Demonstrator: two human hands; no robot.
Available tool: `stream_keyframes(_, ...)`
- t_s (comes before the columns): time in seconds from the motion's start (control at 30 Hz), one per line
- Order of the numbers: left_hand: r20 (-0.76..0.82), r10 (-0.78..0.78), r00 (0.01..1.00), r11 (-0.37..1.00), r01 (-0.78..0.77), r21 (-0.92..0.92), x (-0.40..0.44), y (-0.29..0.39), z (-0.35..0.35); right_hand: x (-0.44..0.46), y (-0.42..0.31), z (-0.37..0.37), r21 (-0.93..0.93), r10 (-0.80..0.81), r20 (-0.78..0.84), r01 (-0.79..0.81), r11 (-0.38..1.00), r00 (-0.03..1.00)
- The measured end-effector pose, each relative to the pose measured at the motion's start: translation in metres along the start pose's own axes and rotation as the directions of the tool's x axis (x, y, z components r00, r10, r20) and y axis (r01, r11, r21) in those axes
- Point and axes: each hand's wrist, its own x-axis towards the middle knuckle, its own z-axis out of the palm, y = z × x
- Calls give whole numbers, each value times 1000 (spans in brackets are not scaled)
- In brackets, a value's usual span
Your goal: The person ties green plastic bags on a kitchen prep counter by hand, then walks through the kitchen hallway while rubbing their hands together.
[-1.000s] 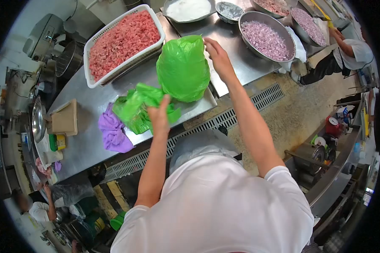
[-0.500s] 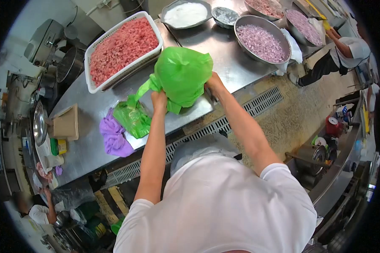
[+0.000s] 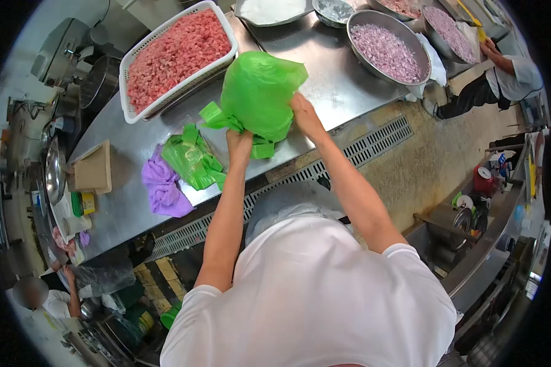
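A puffed-out bright green plastic bag (image 3: 257, 92) is between my hands at the near edge of the steel table. My left hand (image 3: 239, 144) is closed on its gathered lower left part, beside the loose handles. On the bag's right side lies my right hand (image 3: 306, 115), its fingertips partly hidden against the plastic. What the bag contains, if anything, cannot be seen. To the left of my left hand, more crumpled green bags (image 3: 191, 160) lie on the table, touching a purple cloth (image 3: 163, 183).
A white basket of diced raw meat (image 3: 174, 58) stands behind the bag. A metal bowl of chopped onion (image 3: 389, 52) and a tray of white powder (image 3: 272, 9) sit farther back. A cardboard box (image 3: 93, 168) is at left. Co-workers stand right (image 3: 511, 76) and lower left (image 3: 61, 300).
The view has tilted slightly, so the table's contents sit higher in the frame. My right hand has shifted up along the bag's side; my left remains at its lower left.
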Motion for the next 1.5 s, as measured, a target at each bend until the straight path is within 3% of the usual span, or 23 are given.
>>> stream_keyframes(0.07, -50, -85, 995, 987, 77, -142, -16, -2, -15, -8, -5, -14, 142, 123, -200, -96, 985, 972)
stream_keyframes(0.1, 2, -152, 988, 938, 145, -315, -27, -1, -27, -12, -10, -21, 219, 192, -287, -131, 967, 939)
stream_keyframes(0.17, 137, -258, 956, 740, 287, -608, -53, 9, -53, -38, -24, -33, 70, 312, -218, -304, 950, 925)
stream_keyframes(0.2, 164, -209, 964, 720, 265, -641, -65, 19, -59, -57, -32, -34, -13, 379, -187, -388, 922, 907)
stream_keyframes(0.23, 189, -155, 970, 697, 243, -675, -75, 33, -59, -78, -43, -24, 15, 295, -50, -295, 955, 954)
stream_keyframes(0.27, 215, -97, 972, 670, 223, -708, -80, 39, -58, -94, -52, -15, -79, 263, 120, -255, 964, 957)
stream_keyframes(0.33, 243, -53, 969, 668, 215, -713, -82, 34, -52, -110, -93, 14, -5, 93, 231, -94, 996, 969)
stream_keyframes(0.4, 278, -1, 961, 695, 201, -690, -82, 35, -45, -104, -110, 41, -200, -201, 118, 221, 955, 973)
stream_keyframes(0.47, 287, -5, 958, 764, 189, -617, -83, 32, -41, -97, -107, 46, -313, -251, 203, 306, 899, 946)
stream_keyframes(0.53, 227, -10, 974, 770, 152, -620, -86, 32, -36, -89, -98, 44, -351, -31, 419, 193, 916, 908)
stream_keyframes(0.63, 279, -98, 955, 914, 197, -354, -88, 27, -48, -85, -113, 37, -363, 122, 447, 55, 930, 886)
stream_keyframes(0.73, 185, -269, 945, 890, 317, -327, -97, 42, -47, -86, -111, 34, -256, 121, 437, -5, 967, 891)
stream_keyframes(0.83, 104, -294, 950, 872, 311, -378, -95, 38, -47, -88, -106, 30, -184, 198, 468, -124, 975, 861)
stream_keyframes(0.87, 82, -254, 964, 886, 266, -379, -95, 38, -47, -88, -107, 28, -263, 144, 432, -29, 964, 890)
stream_keyframes(0.97, 83, -345, 935, 850, 348, -394, -97, 49, -50, -85, -119, 22, -350, 256, 387, -116, 930, 886)
stream_keyframes(1.07, 214, -264, 940, 877, 327, -352, -101, 61, -51, -86, -120, 23, -343, 216, 391, -76, 936, 895)
stream_keyframes(1.17, 192, -35, 981, 983, 69, -173, -102, 66, -40, -87, -122, 24, -349, 207, 413, -55, 935, 887)
stream_keyframes(1.3, 51, -143, 988, 950, 152, -274, -99, 60, -43, -91, -120, 17, -177, 234, 448, -171, 969, 863)
stream_keyframes(1.4, 35, -121, 992, 972, 125, -200, -100, 61, -47, -92, -110, 14, -116, 228, 448, -197, 973, 865)
stream_keyframes(1.5, 25, -138, 990, 966, 140, -217, -102, 63, -43, -95, -113, 21, -18, 58, 329, -55, 998, 942)
